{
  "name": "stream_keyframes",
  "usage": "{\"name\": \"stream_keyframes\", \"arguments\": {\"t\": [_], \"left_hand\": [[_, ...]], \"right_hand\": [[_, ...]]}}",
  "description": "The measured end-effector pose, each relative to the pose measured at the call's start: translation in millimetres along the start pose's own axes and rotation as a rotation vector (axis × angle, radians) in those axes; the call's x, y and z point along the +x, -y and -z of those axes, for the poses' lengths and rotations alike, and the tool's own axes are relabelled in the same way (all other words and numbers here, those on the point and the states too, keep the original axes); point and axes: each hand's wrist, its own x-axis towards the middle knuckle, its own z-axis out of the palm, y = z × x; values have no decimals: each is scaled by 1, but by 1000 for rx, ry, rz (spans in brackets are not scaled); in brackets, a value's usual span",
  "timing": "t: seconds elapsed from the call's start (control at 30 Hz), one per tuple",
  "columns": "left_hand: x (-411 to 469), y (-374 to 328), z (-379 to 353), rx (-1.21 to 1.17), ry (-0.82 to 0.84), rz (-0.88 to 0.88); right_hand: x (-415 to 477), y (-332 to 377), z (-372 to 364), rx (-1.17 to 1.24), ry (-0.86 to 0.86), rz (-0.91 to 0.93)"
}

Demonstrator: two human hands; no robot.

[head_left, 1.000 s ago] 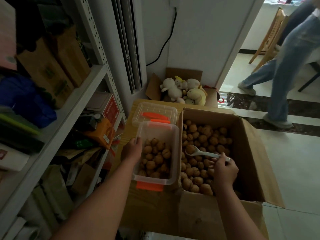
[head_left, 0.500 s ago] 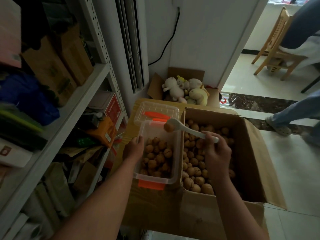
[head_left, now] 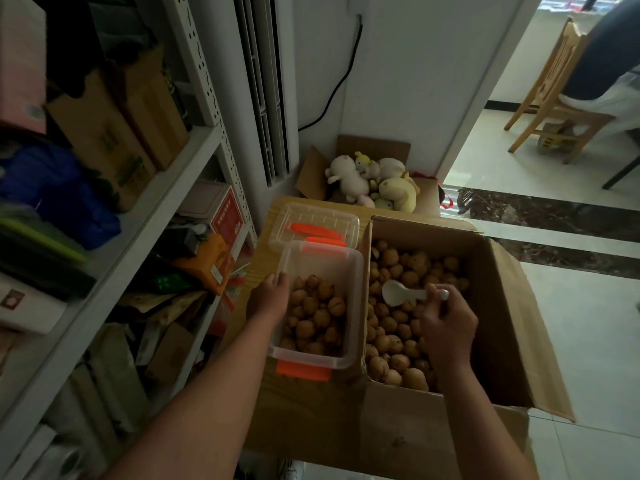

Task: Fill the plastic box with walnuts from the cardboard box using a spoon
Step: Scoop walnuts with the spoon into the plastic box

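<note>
Walnuts (head_left: 317,317), round and wrinkled, fill the clear plastic box (head_left: 358,289) about halfway, just beside the carton (head_left: 502,306). The smooth white spoon (head_left: 398,294), loaded over the box a moment ago, is back empty above the carton, I think for another scoop. The right hand (head_left: 448,327) curls its grip round the handle; the left hand (head_left: 270,299) holds the box's rim.

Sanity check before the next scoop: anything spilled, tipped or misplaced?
Nothing stands out. Walnuts lie only inside the clear plastic box and brown cardboard box, both upright. The right hand holds the white spoon, empty, above the cardboard box; the left hand holds the plastic box's rim.
</note>
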Motion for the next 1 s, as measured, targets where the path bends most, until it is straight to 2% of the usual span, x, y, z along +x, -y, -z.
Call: {"name": "stream_keyframes", "arguments": {"t": [0.07,0.17,0.27,0.4,0.43,0.53,0.7,0.87,1.0], "left_hand": [[0,0,0,8,-4,-3],[-1,0,-1,2,-2,0],[1,1,-2,14,-11,-13],[1,1,-2,22,-13,-9],[1,1,-1,21,-12,-9],[0,1,-1,12,-17,-15],[-1,0,-1,24,-21,-22],[-1,-1,-1,33,-19,-24],[0,0,-1,27,-16,-26]], "right_hand": [[-8,-11,-4,-29,89,-97],[-20,-18,-10,-47,165,-125],[-19,-12,-8,-85,223,-74],[-16,-10,-13,-338,523,36],[-18,-11,-16,-373,555,38],[-21,-9,-19,-311,470,-9],[-13,-19,-6,-11,204,-381],[-18,-28,-6,104,153,-573],[-20,-36,-3,295,73,-773]]}}
